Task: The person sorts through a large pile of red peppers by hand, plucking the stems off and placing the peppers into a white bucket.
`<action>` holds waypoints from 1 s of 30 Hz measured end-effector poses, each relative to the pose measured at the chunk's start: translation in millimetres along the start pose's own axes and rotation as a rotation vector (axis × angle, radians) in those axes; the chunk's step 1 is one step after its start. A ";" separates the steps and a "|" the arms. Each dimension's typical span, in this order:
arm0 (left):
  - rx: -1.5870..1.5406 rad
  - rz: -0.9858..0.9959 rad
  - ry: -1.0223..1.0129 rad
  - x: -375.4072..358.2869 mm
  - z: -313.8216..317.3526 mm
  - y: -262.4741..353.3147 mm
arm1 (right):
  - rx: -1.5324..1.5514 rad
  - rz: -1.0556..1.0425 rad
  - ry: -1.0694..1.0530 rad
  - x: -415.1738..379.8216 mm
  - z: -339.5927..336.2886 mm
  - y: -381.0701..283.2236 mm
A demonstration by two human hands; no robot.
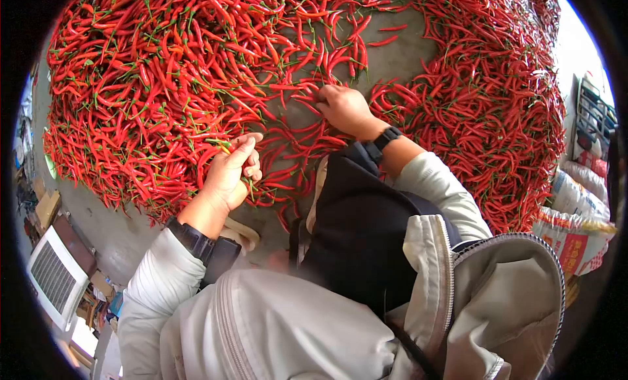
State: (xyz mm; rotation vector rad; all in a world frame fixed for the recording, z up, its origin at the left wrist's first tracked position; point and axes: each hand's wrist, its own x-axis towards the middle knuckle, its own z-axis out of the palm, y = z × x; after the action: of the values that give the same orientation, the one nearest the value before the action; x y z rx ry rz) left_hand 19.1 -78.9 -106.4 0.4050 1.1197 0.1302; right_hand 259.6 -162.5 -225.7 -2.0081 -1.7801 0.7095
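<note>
Red chili peppers with green stems are heaped across the floor in front of me. My left hand is closed at the near edge of the left heap. Greenish-yellow chili stems stick out between its thumb and fingers; the rest of what it grips is hidden. My right hand is farther forward, over a thinner scatter of chilies between the heaps. Its fingers are curled down and pinched at the end of a red chili pepper. The fingertips are partly hidden.
Another chili heap spreads along the right. Grey floor shows between the heaps. Printed sacks stand at the far right. To the left are a white-framed grille panel and cardboard pieces. My knee in dark trousers is close below my right hand.
</note>
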 end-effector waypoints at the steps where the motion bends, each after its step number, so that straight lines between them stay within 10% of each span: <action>1: -0.003 0.000 -0.002 2.0 1.6 0.0 | 0.222 0.123 -0.002 -4.5 -11.8 -4.6; 10: 0.136 0.297 0.000 28.6 55.1 11.0 | 0.780 -0.285 -0.130 15.4 -76.0 -66.9; 13: 0.095 0.370 0.050 25.0 46.2 22.8 | 0.972 -0.089 -0.237 17.6 -79.6 -56.7; 18: 0.171 0.292 0.118 16.3 13.5 32.5 | -0.093 -0.329 -0.168 -14.6 -11.0 -7.2; 30: 0.109 0.212 0.059 4.1 -12.6 9.5 | -0.425 -0.100 -0.023 -33.8 -41.8 51.7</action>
State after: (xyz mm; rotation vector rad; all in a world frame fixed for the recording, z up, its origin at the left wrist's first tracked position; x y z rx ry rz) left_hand 10.6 -65.8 -110.9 0.6201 1.1431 0.2696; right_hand 323.1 -200.6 -217.4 -2.1500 -2.1721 0.3428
